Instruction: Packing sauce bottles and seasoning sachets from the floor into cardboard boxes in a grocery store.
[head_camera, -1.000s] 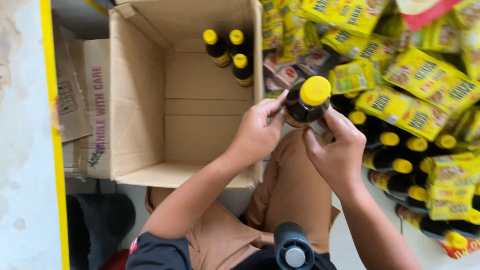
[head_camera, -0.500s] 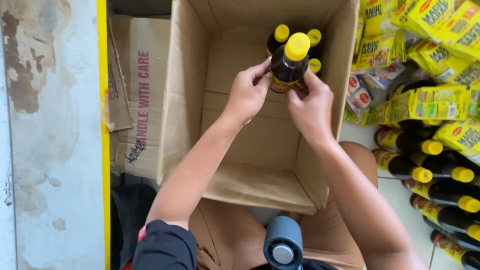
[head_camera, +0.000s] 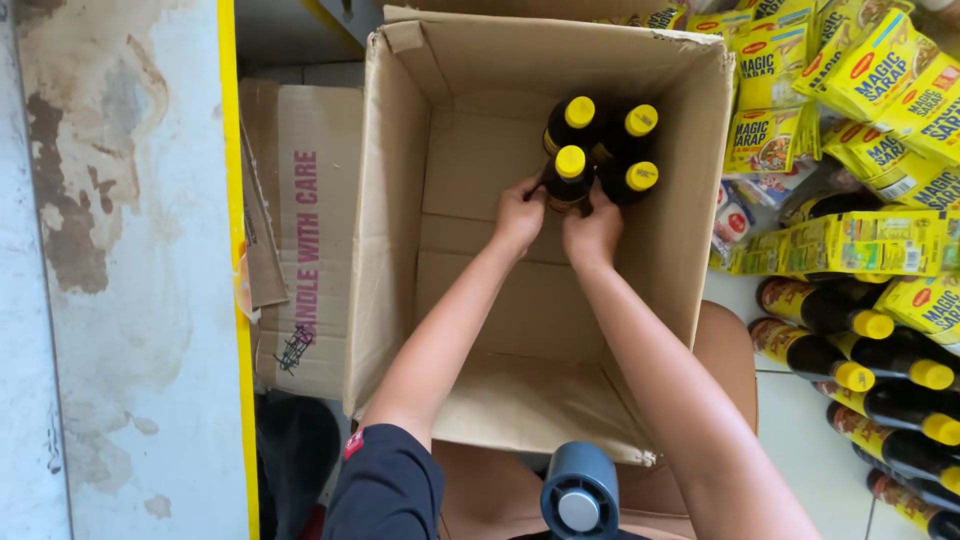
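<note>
Two hands reach deep into an open cardboard box (head_camera: 400, 200) and close together around one dark bottle with a yellow cap (head_camera: 569, 172). The left hand (head_camera: 520, 215) grips its left side, the right hand (head_camera: 593, 228) its right side, fingers wrapped about the body just below the shoulder. The bottle stands upright on the box floor at the far wall, touching three other dark yellow-capped bottles (head_camera: 625, 150) that stand upright in the box's far right corner, so the four form a tight square. The rest of the box floor is bare cardboard.

Left of the box a flattened carton with red lettering (head_camera: 305, 230) lies beside a yellow-edged grey wall (head_camera: 120, 300). To the right, outside the box, more dark bottles with yellow caps (head_camera: 850, 350) lie on their sides in a row on the floor, with strips of yellow sachets (head_camera: 860, 90) heaped above them.
</note>
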